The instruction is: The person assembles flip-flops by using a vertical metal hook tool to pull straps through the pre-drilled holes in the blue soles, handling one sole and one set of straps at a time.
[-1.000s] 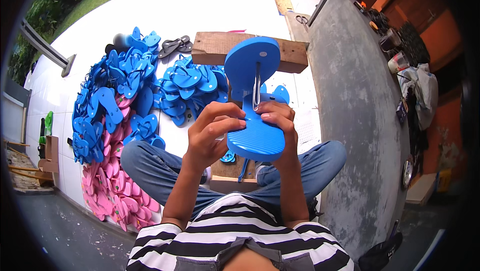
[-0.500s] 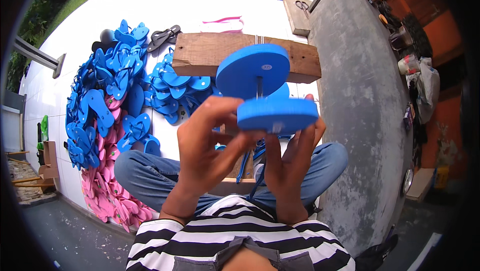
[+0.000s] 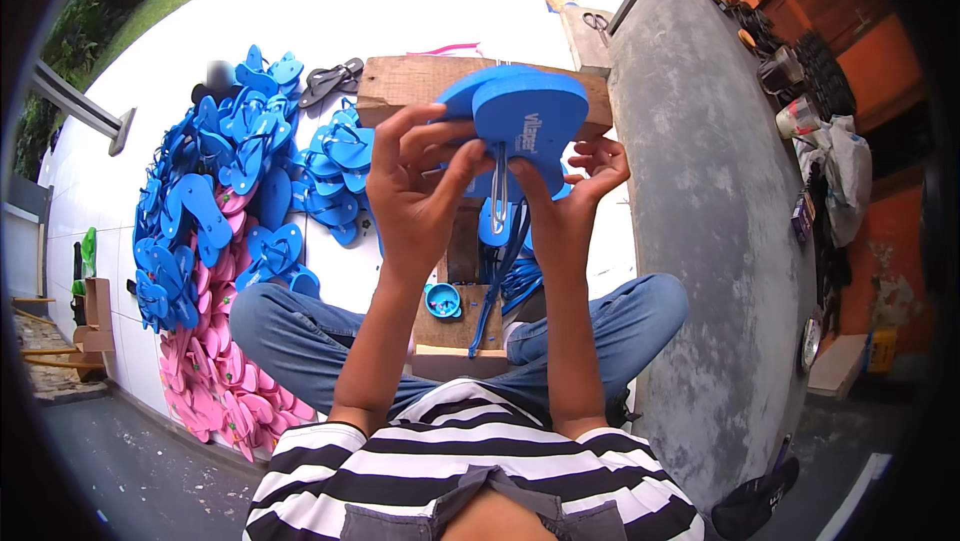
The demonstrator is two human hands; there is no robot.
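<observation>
The head view shows both hands raised in front of the chest, holding a blue sandal sole (image 3: 528, 126) with its flat underside turned to the camera. Half a second ago the sole was lying more level and lower between the hands; now it is tipped up, nearer to the face, and a second sole sits just behind it. I judge that the person has turned it to see the hole where the strap goes.

A metal hook tool (image 3: 498, 196) hangs from the middle of the sole, and a blue strap (image 3: 503, 271) falls from it toward the lap. The left hand (image 3: 420, 186) grips the sole's left edge, fingers (image 3: 432, 133) bent and pressed on it, thumb near the tool. The right hand (image 3: 575, 191) supports the right edge, its fingers curled behind the sole and half spread.

As for labels, the sole carries a small white printed mark, set slanted near its centre. A yellow box (image 3: 880, 349) lies at the right, on the floor beside the grey concrete slab (image 3: 700, 191). A wooden block (image 3: 420, 86) stands behind the hands, and a small blue cup (image 3: 443, 299) rests on a board between the knees. Piles of blue sandals (image 3: 215, 201) and pink sandals (image 3: 205, 381) lie on the white floor (image 3: 400, 1) at the left.
</observation>
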